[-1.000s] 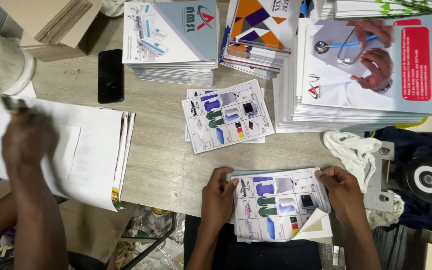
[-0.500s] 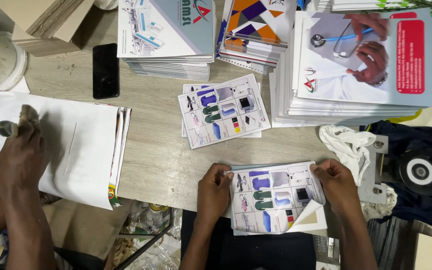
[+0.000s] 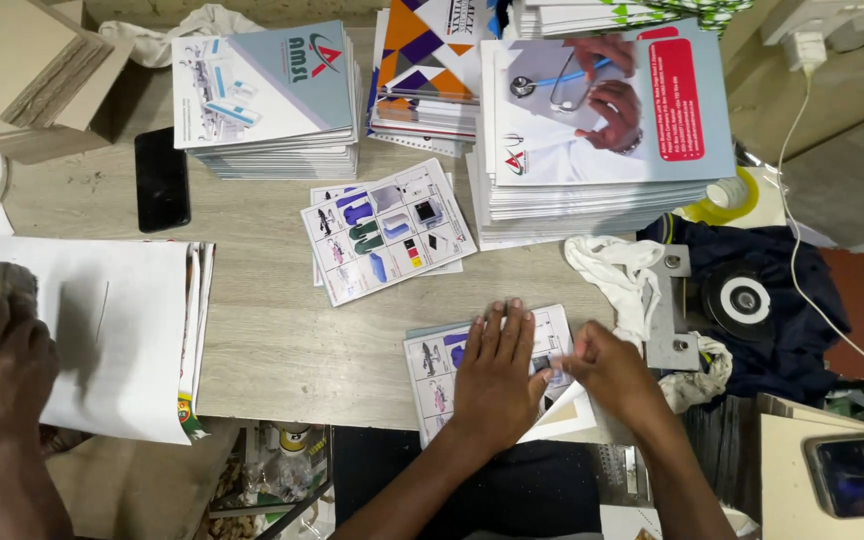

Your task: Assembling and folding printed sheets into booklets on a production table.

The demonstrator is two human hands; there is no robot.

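A worn grey worktable [image 3: 282, 350] fills my view, with stacks of brochures [image 3: 267, 100] lined along its far edge at twelve o'clock and a black phone [image 3: 162, 180] at ten. My left hand [image 3: 495, 375] lies flat, fingers spread, pressing a printed leaflet [image 3: 432, 370] onto the table at its near edge, probably to hold it steady. My right hand [image 3: 612, 372], just at three o'clock from the left, pinches the leaflet's right edge between thumb and fingers, as if making a fold. A small pile of like leaflets [image 3: 387, 230] waits at eleven o'clock. At nine o'clock, another person's hand [image 3: 2, 360] rubs a block [image 3: 12, 285] over white sheets [image 3: 112, 330].
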